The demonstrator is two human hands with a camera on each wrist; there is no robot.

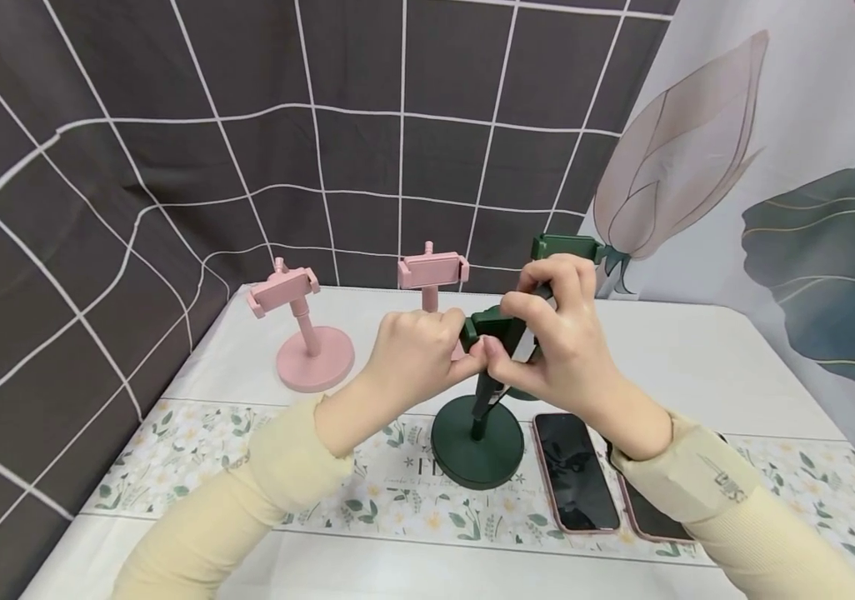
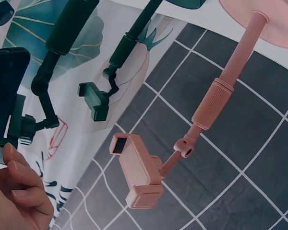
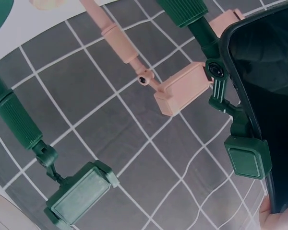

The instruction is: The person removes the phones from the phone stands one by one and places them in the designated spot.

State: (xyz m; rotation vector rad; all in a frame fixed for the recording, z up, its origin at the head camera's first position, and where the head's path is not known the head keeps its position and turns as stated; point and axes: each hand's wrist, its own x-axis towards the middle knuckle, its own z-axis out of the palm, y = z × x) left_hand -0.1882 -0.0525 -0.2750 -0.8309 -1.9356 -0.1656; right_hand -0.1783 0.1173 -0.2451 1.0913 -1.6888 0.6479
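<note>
Two pink phone stands [image 1: 311, 333] wait at the back of the desk [image 1: 697, 350]. Two phones [image 1: 574, 471] lie flat on the floral runner [image 1: 195, 450].

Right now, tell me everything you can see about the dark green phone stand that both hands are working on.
The dark green phone stand looks like matte plastic, with a round flat base on the floral table runner, a slim upright post and a clamp head on top. The left hand and right hand both grip the clamp, with a dark phone set in it. Another phone lies flat beside the base.
</note>
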